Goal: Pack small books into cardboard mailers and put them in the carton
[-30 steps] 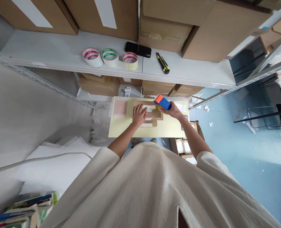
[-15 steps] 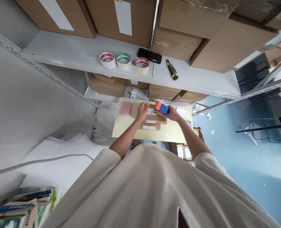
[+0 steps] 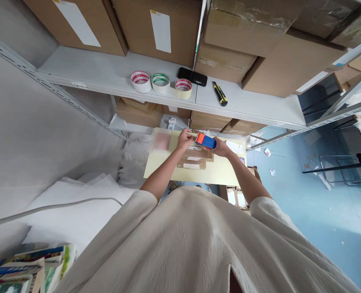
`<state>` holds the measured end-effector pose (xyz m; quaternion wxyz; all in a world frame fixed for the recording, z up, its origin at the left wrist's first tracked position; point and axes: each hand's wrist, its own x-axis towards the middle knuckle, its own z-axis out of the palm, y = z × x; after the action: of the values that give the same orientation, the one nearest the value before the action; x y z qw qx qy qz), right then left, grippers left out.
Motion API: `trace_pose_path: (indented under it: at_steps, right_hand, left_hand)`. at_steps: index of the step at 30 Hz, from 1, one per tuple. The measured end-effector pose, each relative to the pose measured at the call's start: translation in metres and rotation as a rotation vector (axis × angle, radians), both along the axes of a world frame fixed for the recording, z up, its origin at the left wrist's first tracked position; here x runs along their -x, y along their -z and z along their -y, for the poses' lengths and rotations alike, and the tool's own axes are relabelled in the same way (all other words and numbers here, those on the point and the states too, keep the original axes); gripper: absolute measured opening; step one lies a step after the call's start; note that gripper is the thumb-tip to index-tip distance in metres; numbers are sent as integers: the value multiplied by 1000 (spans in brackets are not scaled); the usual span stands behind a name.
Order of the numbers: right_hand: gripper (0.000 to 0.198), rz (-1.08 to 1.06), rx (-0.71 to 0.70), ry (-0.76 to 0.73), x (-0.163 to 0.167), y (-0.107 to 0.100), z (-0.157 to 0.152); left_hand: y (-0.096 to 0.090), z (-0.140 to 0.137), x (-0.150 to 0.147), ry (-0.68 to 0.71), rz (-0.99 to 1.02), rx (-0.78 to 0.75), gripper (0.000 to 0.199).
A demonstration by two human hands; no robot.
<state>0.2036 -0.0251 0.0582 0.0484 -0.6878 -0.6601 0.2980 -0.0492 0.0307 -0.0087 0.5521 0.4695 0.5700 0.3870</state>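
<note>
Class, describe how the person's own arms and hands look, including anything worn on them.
Both arms come out of short, loose, off-white sleeves of the same crinkled cloth as the shirt. The forearms are bare; neither the left hand nor the right hand wears a glove.

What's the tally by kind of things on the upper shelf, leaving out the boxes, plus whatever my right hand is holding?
Tape rolls: 3
Black item: 1
Cutter: 1
Dispenser: 1
Total: 6
</note>
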Motion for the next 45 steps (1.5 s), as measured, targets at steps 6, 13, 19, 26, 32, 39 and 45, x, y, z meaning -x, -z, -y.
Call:
trace_pose_path:
  at_steps: [6,13,19,26,32,39,45]
  right_hand:
    - [52,83,-1,-169,4,-2,-12]
    - [47,178,43,-255,3,-7,-22]
    - [47,239,122,-268,-2,-13,-22]
    - [55,163,113,-186,-1,-29,-18]
    - [49,208,147,-197,-6,-38,-13]
    - [48,284,141,-199,-12,-35,-7]
    - [49,309,135,-192,-12,-26,-2]
  left_hand:
    - [10,2,8,-92,35,79,52]
    - [17,-8,66,-279,2,115,52]
    - [31,1,98,-219,36,217,47]
    - [47,15,90,-214,111,228,45]
    - [56,27,76,-209,183,247,45]
    - [72,36,57,-232,210,272,40]
    - [92,43,34,-231,130,314,36]
